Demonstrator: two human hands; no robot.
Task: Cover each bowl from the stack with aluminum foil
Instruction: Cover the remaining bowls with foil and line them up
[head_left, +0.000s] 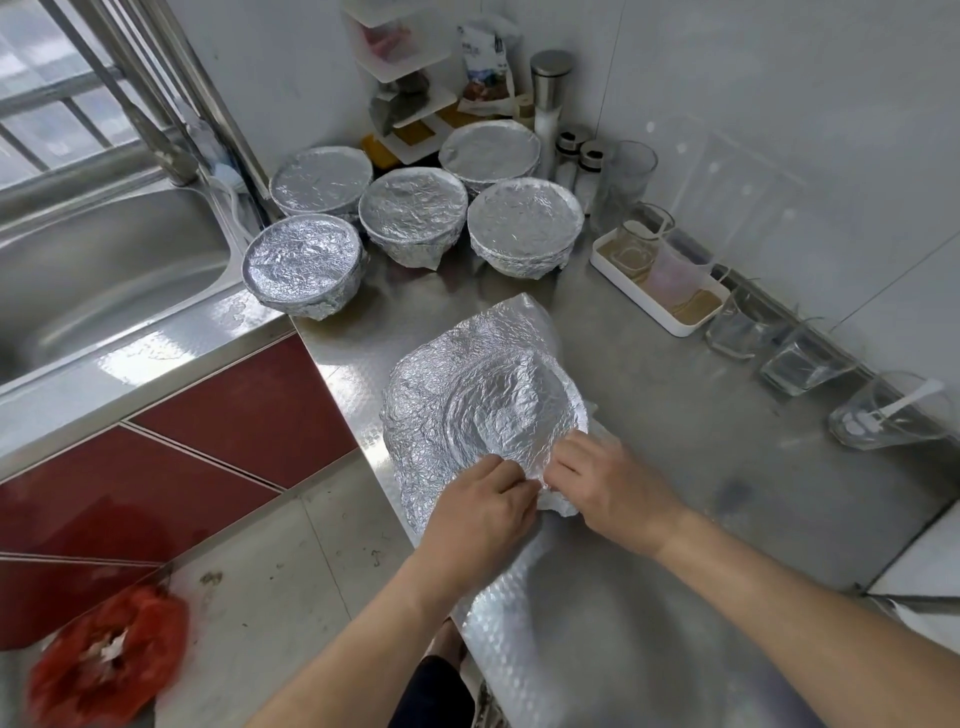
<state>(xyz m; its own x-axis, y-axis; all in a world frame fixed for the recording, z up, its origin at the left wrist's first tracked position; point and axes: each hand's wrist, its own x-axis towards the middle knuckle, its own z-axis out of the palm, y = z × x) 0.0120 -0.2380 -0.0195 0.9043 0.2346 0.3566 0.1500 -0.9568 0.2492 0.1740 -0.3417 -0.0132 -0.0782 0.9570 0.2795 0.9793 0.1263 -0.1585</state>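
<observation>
— Stainless-steel counter (675, 441), kitchen corner: you stood over a crumpled foil sheet (478, 395) draped on what appeared to be a sixth bowl. The bowl itself was hidden beneath the sheet.

— Five foil-covered bowls (413, 208) sat wrapped at your 11 to 12 o'clock, with the sink (104, 270) off at 10.

— Your left hand (478, 514) and right hand (608, 493) met at the sheet's 6 o'clock edge. The fingers of each were curled in and pinching the near fold of foil, and neither hand held anything else.

— The sheet sagged into the hollow, and its 12 o'clock corner lay loose, not yet tucked.

— The risk, as I judged it, came from both pinches being on one side. A firm pull there could have torn the thin foil at your fingertips, or slid the whole sheet toward you and bared the far rim.

— The covered bowl also lay close to the counter's 9 o'clock edge, so a hard tug might have dragged it over. The tray of glasses (654, 291) at 2 o'clock stood well apart.
</observation>
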